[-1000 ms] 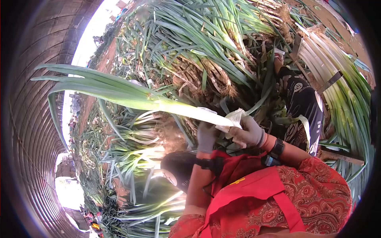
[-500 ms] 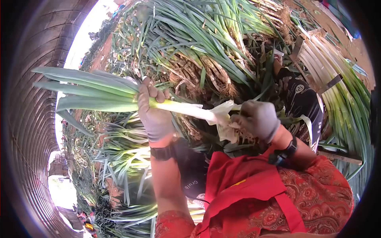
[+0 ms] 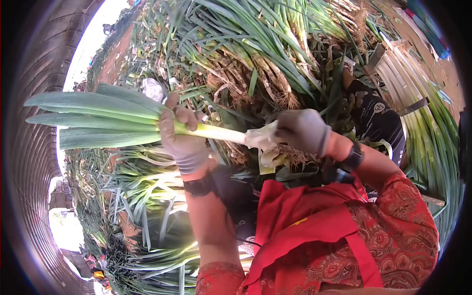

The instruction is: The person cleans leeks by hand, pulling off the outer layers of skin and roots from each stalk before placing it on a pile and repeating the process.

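A large green onion (image 3: 216,132) lies across the view, its broad leaves to the left and its white stalk to the right. My left hand (image 3: 182,137), in a light glove, is closed around it where leaves meet stalk. My right hand (image 3: 302,130), gloved too, is closed at the stalk's right end. Its fingers grip loose, pale outer skin (image 3: 263,136), which is bunched up around the stalk. More torn skin and brown roots hang below that hand; the fingertips are partly hidden.
Unpeeled green onions (image 3: 246,78) with dirty roots are heaped ahead. Cleaned white stalks (image 3: 408,78) lie on the right in a metal holder (image 3: 415,106). Several peeled onions (image 3: 157,182) lie at left, near a ribbed tunnel wall (image 3: 37,123).
My right hand has moved left and slightly up along the stalk, bunching the loose skin. My left hand and the onion have shifted a little left.
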Tool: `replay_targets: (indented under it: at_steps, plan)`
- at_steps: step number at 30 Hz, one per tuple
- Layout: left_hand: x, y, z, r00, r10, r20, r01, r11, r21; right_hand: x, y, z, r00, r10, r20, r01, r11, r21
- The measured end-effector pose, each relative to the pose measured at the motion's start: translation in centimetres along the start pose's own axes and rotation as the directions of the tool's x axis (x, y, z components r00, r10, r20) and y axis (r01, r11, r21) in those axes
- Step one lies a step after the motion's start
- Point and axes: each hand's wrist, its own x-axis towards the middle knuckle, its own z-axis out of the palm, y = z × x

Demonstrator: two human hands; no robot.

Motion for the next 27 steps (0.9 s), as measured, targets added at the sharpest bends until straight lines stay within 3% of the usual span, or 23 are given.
replay_targets:
  at_steps: [2, 3, 4, 6, 9, 10, 11, 13, 15, 16, 18, 21, 24, 26, 27]
  plan:
    - [-0.2, 1.0, -0.9, 0.998, 0.026, -0.051, -0.025, 0.999, 0.023, -3.1, 3.0, -0.7, 0.976, 0.213, 0.046, -0.212, 0.977, -0.030]
    - [-0.4, 1.3, -1.2, 0.998, 0.034, -0.059, -0.033, 0.999, 0.022, -4.9, 4.6, -1.0, 0.926, 0.355, 0.125, -0.359, 0.933, 0.008]
    - [-0.4, 1.5, -1.5, 0.997, 0.035, -0.074, -0.034, 0.999, 0.012, -6.0, 5.5, -1.4, 0.846, 0.486, 0.221, -0.478, 0.874, -0.092]
    - [-0.5, 2.0, -2.4, 0.994, 0.028, -0.101, -0.029, 1.000, -0.009, -7.0, 6.1, -3.1, 0.697, 0.571, 0.433, -0.400, 0.812, -0.426]
    - [-0.3, 2.1, -3.7, 0.992, 0.020, -0.127, -0.019, 1.000, 0.002, -4.7, 2.7, -4.7, 0.911, 0.379, 0.160, -0.284, 0.861, -0.422]
    - [-0.2, 2.0, -3.7, 0.992, 0.014, -0.123, -0.015, 1.000, -0.005, -3.1, 0.9, -5.0, 0.968, 0.244, 0.057, -0.227, 0.951, -0.210]
    - [-0.3, 1.9, -3.0, 0.987, 0.006, -0.162, -0.008, 1.000, -0.014, -1.2, -1.0, -4.9, 0.991, 0.134, 0.008, -0.134, 0.991, -0.005]
    - [-0.1, 1.7, -2.9, 0.998, -0.040, -0.051, 0.031, 0.986, -0.163, 2.4, -3.0, -3.5, 0.988, -0.150, -0.047, 0.156, 0.973, 0.168]
    - [-0.1, 1.4, -3.0, 0.995, -0.076, 0.068, 0.094, 0.940, -0.327, 5.3, -2.0, 1.5, 0.943, -0.324, -0.077, 0.331, 0.891, 0.312]
    - [0.0, 1.3, -3.0, 0.989, -0.081, 0.125, 0.125, 0.905, -0.406, 6.1, -2.2, 3.4, 0.961, -0.267, 0.077, 0.187, 0.826, 0.531]
    - [0.4, 1.3, -3.2, 0.970, -0.073, 0.233, 0.192, 0.816, -0.545, 7.0, -2.9, 5.7, 0.884, -0.250, 0.395, -0.197, 0.567, 0.800]
    - [1.2, 2.1, -5.2, 0.970, -0.064, 0.235, 0.202, 0.752, -0.627, 6.2, -3.6, 6.6, 0.760, -0.251, 0.600, -0.409, 0.532, 0.741]
    - [1.8, 2.8, -6.6, 0.963, -0.068, 0.262, 0.232, 0.705, -0.671, 4.1, -4.3, 5.8, 0.746, -0.168, 0.644, -0.491, 0.516, 0.702]
    - [2.0, 3.1, -7.4, 0.965, -0.074, 0.253, 0.230, 0.700, -0.676, 2.4, -3.7, 6.3, 0.750, -0.179, 0.637, -0.517, 0.442, 0.733]
    - [2.1, 3.4, -7.7, 0.963, -0.087, 0.256, 0.243, 0.695, -0.676, 1.3, -3.8, 5.0, 0.701, -0.211, 0.681, -0.598, 0.347, 0.723]
